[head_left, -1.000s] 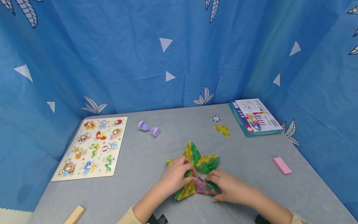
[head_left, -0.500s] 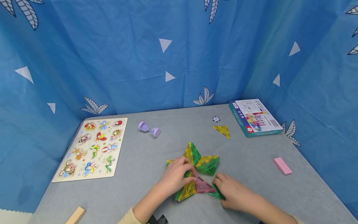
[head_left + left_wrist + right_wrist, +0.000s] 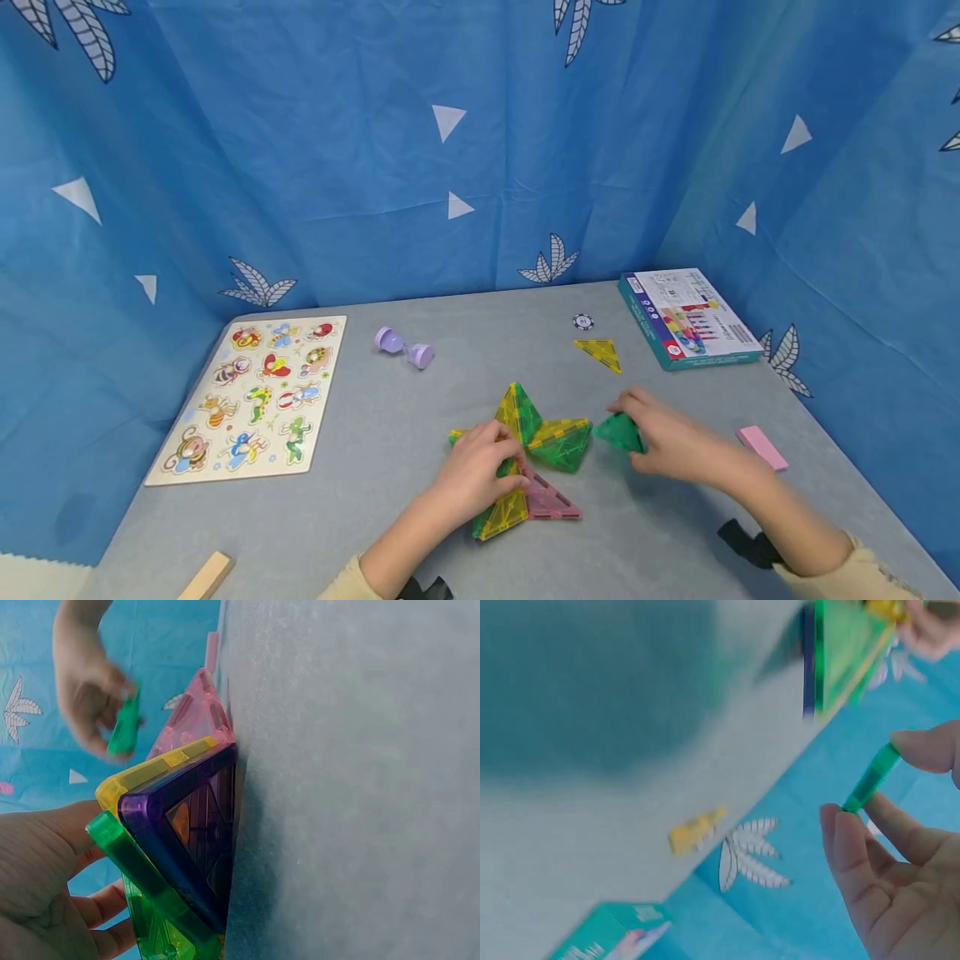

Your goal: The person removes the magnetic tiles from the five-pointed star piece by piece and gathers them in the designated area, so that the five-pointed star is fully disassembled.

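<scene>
A star-like structure of translucent magnetic tiles (image 3: pixel 561 446), mostly yellow and green, stands on the grey table. My left hand (image 3: pixel 474 468) grips its left front part, thumb and fingers around the ridge. From the left wrist, purple (image 3: pixel 180 814), yellow and green tile edges show close to that hand. A pink triangular magnetic tile (image 3: pixel 551 500) lies against the front right of the structure. Raised to the right of it, my right hand (image 3: pixel 670 435) pinches a green triangular magnetic tile (image 3: pixel 619 432) between thumb and fingertips, seen edge-on in the right wrist view.
Behind the structure lie a yellow triangular tile (image 3: pixel 600 354) and a poker chip (image 3: pixel 582 322). A teal box (image 3: pixel 686 317) is at the back right, a pink block (image 3: pixel 762 448) at the right. Leftward are a purple sand timer (image 3: pixel 405 347), an insect puzzle board (image 3: pixel 251 396) and a wooden block (image 3: pixel 206 576).
My right hand has pulled the green triangular magnetic tile away from beside the pink one, then lifted it back and to the right. The left hand stays on the structure.
</scene>
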`<state>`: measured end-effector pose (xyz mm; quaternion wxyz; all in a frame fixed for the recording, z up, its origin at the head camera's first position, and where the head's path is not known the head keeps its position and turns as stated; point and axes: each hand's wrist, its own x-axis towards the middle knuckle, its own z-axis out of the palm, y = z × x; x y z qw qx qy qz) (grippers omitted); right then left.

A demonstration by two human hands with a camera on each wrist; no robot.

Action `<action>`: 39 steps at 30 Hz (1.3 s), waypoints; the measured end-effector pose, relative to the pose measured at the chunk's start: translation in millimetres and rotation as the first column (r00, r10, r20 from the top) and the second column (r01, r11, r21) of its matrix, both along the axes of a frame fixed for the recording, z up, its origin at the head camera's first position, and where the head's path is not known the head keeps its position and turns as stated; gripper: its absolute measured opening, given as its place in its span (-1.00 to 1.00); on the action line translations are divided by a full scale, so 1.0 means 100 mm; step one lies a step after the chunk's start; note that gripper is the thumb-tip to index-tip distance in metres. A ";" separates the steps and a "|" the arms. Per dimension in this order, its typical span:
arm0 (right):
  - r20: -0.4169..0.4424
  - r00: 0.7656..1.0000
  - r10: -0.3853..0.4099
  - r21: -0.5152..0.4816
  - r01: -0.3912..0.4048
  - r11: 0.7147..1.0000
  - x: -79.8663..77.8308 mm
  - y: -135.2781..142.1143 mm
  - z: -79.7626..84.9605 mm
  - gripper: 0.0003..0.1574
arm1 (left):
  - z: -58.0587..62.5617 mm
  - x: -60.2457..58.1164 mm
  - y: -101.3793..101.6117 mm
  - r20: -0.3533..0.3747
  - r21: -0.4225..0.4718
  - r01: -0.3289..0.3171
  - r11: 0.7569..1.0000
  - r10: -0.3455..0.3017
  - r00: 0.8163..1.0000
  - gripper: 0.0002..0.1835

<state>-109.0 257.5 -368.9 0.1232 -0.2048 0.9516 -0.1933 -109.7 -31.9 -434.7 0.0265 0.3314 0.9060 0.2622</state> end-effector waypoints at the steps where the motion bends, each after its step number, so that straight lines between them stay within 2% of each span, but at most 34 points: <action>1: -0.027 1.000 0.000 -0.013 0.000 1.000 -0.11 0.00 0.03 -0.34 | 0.00 0.00 0.00 -0.003 0.000 0.000 1.000 0.000 1.000 -0.86; 3: -0.069 0.998 0.002 -0.031 -0.004 0.999 -0.34 -0.01 0.06 -0.32 | -0.02 0.00 0.00 -0.007 0.001 -0.002 1.000 0.002 1.000 -0.85; 6: -0.088 0.996 -0.008 -0.056 0.004 0.998 -0.75 -0.09 0.05 -0.31 | -0.03 0.00 0.00 -0.012 0.004 -0.005 1.000 0.005 1.000 -0.85; 11: -0.039 0.999 -0.035 -0.030 0.034 0.999 -1.35 -0.29 -0.12 -0.32 | -0.04 0.01 0.01 -0.013 -0.004 -0.006 1.000 0.006 1.000 -0.85; 14: 0.031 0.997 -0.064 -0.013 0.064 0.998 -1.61 -0.42 -0.26 -0.32 | -0.04 0.01 0.01 -0.012 -0.006 0.001 1.000 -0.001 1.000 -0.85; 18: 0.079 0.994 -0.071 0.024 0.069 0.997 -1.82 -0.56 -0.41 -0.32 | -0.03 0.01 0.02 -0.004 -0.003 0.005 1.000 -0.005 1.000 -0.84; 22: 0.057 0.997 -0.044 0.096 0.039 0.995 -1.93 -0.66 -0.50 -0.34 | -0.03 0.00 0.01 0.008 0.000 0.002 1.000 -0.002 1.000 -0.84; 27: 0.031 0.999 -0.030 0.164 0.024 0.986 -1.97 -0.75 -0.52 -0.35 | -0.03 -0.01 0.01 0.004 0.000 -0.004 1.000 0.004 1.000 -0.85; 32: 0.019 0.999 -0.042 0.146 0.039 0.988 -1.92 -0.73 -0.49 -0.29 | -0.02 0.00 0.01 0.002 0.000 -0.006 1.000 0.006 1.000 -0.86; 36: -0.032 0.999 -0.043 0.034 0.044 0.998 -1.74 -0.65 -0.30 -0.27 | -0.02 0.00 0.01 0.005 0.002 -0.005 1.000 0.005 1.000 -0.86; 39: -0.091 0.996 -0.018 -0.095 0.009 0.995 -1.46 -0.58 -0.10 -0.43 | -0.03 -0.01 0.00 -0.004 0.012 0.000 1.000 0.000 1.000 -0.85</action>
